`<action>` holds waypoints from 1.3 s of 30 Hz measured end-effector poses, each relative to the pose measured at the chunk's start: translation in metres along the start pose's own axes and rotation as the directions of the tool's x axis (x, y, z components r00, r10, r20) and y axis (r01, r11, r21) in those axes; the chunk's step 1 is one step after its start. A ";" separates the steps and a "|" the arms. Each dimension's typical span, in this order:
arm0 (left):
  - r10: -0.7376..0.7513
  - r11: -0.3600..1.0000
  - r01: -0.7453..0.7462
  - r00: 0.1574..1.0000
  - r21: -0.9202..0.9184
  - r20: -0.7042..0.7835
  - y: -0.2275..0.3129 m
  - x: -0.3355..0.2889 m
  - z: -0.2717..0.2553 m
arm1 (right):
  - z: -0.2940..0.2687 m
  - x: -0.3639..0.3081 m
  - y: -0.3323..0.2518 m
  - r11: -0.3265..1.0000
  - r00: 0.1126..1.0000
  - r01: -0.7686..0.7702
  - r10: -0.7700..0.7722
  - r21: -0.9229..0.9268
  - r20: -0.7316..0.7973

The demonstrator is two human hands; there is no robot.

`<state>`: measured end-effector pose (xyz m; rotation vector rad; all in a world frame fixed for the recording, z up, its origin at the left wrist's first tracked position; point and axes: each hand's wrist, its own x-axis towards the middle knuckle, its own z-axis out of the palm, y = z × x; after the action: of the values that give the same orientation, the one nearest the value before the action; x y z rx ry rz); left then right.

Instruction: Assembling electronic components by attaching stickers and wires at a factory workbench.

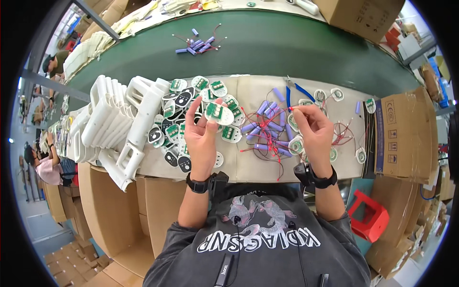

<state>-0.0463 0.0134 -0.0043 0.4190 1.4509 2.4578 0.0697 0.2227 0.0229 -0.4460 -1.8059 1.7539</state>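
Note:
My left hand (202, 141) is raised over the worktable, thumb and fingers closed on an oval white panel with a green circuit board (219, 113). Around it lies a heap of similar oval panels (184, 98), some with the board up and others showing a dark face. To the right, my right hand (315, 131) pinches a thin red wire end (290, 109) between thumb and forefinger. Below and left of that hand is a pile of purple cylindrical batteries (272, 125) with tangled red and black wires. Blue-handled pliers (299, 90) lie just beyond the right fingers.
White plastic handle-shaped housings (107, 115) are stacked on the left. A green conveyor belt (267, 43) runs behind, bearing more purple batteries (198, 45). Cardboard boxes (406, 136) stand at right, another open one (112, 210) below left. A red stool (367, 217) is lower right. Co-workers sit far left.

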 end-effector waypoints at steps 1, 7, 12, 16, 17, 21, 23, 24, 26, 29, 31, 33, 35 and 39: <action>-0.002 0.999 0.003 1.000 -0.038 0.018 0.001 0.001 0.001 | -0.001 -0.001 0.000 0.999 1.000 -0.026 0.026 0.027 -0.010; -0.023 0.988 0.034 0.997 -0.149 0.077 0.002 -0.002 0.003 | -0.011 -0.011 0.010 0.984 0.990 -0.118 0.127 0.136 -0.055; -0.099 0.968 0.118 0.991 -0.221 0.094 0.006 -0.002 0.000 | -0.018 -0.013 0.014 0.960 0.971 -0.225 0.236 0.168 -0.048; -0.185 0.929 0.208 0.977 -0.304 0.104 0.008 -0.002 -0.002 | -0.025 -0.012 0.012 0.961 0.981 -0.194 0.195 0.196 0.013; -0.184 0.928 0.209 0.977 -0.309 0.109 0.009 -0.003 -0.002 | -0.024 -0.011 0.007 0.962 0.985 -0.173 0.167 0.210 0.048; -0.245 0.883 0.275 0.961 -0.380 0.128 0.010 -0.007 -0.009 | -0.011 -0.001 -0.005 0.902 0.962 -0.225 0.146 0.369 0.229; -0.275 0.877 0.297 0.955 -0.379 0.112 0.014 -0.010 -0.014 | -0.004 0.006 -0.008 0.870 0.948 -0.271 0.165 0.413 0.273; -0.279 0.871 0.307 0.952 -0.384 0.127 0.014 -0.010 -0.015 | -0.002 0.009 -0.010 0.826 0.925 -0.326 0.178 0.460 0.335; -0.333 0.843 0.348 0.936 -0.410 0.110 0.012 -0.010 -0.018 | -0.002 0.013 -0.014 0.809 0.920 -0.344 0.189 0.476 0.343; -0.349 0.817 0.371 0.928 -0.442 0.134 0.012 -0.011 -0.022 | 0.000 0.016 -0.020 0.794 0.904 -0.373 0.193 0.481 0.382; -0.350 0.797 0.379 0.924 -0.470 0.152 0.012 -0.013 -0.025 | 0.004 0.016 -0.024 0.815 0.903 -0.364 0.190 0.450 0.387; -0.368 0.780 0.390 0.918 -0.490 0.147 0.012 -0.014 -0.026 | 0.007 0.017 -0.025 0.819 0.901 -0.356 0.171 0.451 0.399; -0.376 0.773 0.397 0.915 -0.494 0.148 0.011 -0.015 -0.029 | 0.009 0.017 -0.025 0.822 0.900 -0.345 0.152 0.453 0.409; -0.403 0.762 0.415 0.905 -0.498 0.138 0.006 -0.018 -0.034 | 0.011 0.017 -0.027 0.866 0.907 -0.306 0.140 0.395 0.397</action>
<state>-0.0427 -0.0237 -0.0169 0.0053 0.7042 2.3251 0.0540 0.2219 0.0523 -0.1551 -1.5338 2.4742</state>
